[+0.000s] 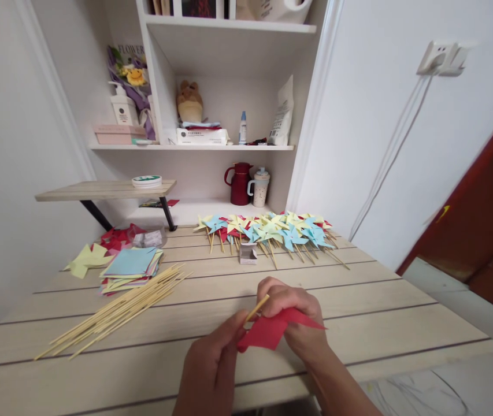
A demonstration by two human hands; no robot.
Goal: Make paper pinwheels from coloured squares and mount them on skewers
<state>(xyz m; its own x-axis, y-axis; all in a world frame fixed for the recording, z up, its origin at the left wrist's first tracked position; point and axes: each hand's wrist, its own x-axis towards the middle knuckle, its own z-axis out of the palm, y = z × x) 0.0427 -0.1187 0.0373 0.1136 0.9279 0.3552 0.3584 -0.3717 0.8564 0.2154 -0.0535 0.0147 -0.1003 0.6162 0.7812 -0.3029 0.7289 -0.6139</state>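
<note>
Close to the table's front edge, a red paper pinwheel (265,333) is between my two hands. My right hand (300,306) is closed on it, fingers curled around the folded paper. My left hand (214,361) pinches a thin wooden stick (256,308) between thumb and fingers, its tip slanting up toward my right fingers. The stick lies against the pinwheel's near-left side; my fingers hide where they meet. Beyond my hands stands a small open white box (248,254). To the left lie a bundle of wooden sticks (118,312) and a stack of coloured paper squares (130,263).
Several finished pinwheels (267,230) on sticks lie along the table's back. A loose yellow-green paper piece (85,260), red paper (120,236) and a clear plastic box (148,237) sit back left, by a raised wooden stand (107,189). A dark red jug (240,185) stands behind.
</note>
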